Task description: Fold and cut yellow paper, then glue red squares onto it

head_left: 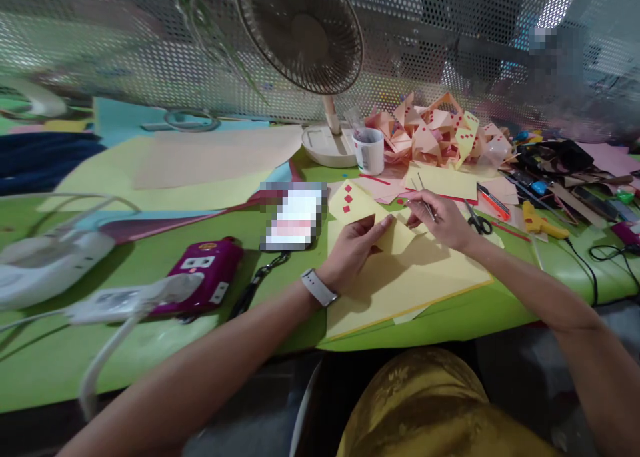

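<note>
My left hand (356,249) is closed on a folded piece of yellow paper (354,202) with a column of red diamond shapes on it, the thumb pressing from above. Just to the right, my right hand (434,218) grips thin metal tweezers (424,193), whose prongs point up and away from the paper. Its fingertips are near the paper's right edge; whether they touch it I cannot tell. Beneath both hands lies a larger yellow sheet (400,297) on the green table (280,310). A watch with a pale strap is on the left wrist.
A pile of folded pink papers (425,133) stands behind, beside a white cup (369,151) and a fan (305,37). Scissors (479,218), an orange cutter (494,202) and a yellow glue gun (543,222) lie right. Left are a lit phone (296,218) and a purple power box (203,277).
</note>
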{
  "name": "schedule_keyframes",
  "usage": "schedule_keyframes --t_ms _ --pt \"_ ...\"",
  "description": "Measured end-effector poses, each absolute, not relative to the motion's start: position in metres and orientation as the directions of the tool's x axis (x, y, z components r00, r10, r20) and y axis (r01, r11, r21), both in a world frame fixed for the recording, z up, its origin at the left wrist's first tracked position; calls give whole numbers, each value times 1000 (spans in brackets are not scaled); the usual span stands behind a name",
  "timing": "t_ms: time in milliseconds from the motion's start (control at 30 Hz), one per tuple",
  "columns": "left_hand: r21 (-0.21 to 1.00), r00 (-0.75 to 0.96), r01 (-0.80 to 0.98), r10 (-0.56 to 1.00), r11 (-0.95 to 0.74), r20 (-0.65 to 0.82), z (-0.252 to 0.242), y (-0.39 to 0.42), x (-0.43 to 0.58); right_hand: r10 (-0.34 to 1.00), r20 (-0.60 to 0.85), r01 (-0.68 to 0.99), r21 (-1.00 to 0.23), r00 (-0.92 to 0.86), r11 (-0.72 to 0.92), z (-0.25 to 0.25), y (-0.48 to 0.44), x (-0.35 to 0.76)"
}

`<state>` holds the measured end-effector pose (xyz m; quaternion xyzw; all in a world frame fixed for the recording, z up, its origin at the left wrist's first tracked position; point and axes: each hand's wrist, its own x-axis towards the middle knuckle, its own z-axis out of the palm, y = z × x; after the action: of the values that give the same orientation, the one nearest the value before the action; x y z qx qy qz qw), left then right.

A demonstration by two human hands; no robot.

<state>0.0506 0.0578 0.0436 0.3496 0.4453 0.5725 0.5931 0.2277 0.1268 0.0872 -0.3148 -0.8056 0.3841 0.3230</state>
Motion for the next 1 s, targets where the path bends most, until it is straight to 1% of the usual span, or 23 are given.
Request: schedule_keyframes --t_ms 133,233,433,533,700,800,867,933,1000 --pt "936 -73 -344 991 79 -111 43 57 51 702 279 361 -701 -655 615 88 122 227" --pt "939 -84 -333 989 83 -118 44 56 51 669 251 383 -659 -700 647 85 121 227" --pt "914 -90 -389 983 112 -159 43 58 48 669 260 358 -683 -696 637 81 125 228" --pt "910 -100 -397 980 117 -170 42 59 48 666 270 359 -673 -695 647 85 130 232" --pt "939 35 -323 993 116 -111 41 57 48 663 290 372 -644 -690 669 86 135 234" --pt "947 51 -300 993 118 -107 41 56 48 665 313 365 -641 -678 675 85 135 234" --pt "941 49 -319 993 114 -104 41 56 48 677 311 385 -634 -667 671 86 135 238" --pt "928 44 -355 994 111 -102 41 57 48 683 283 448 -579 -673 681 88 138 247" --pt "917 34 -384 994 113 -108 42 58 48 674 241 539 -442 -699 717 89 142 261"
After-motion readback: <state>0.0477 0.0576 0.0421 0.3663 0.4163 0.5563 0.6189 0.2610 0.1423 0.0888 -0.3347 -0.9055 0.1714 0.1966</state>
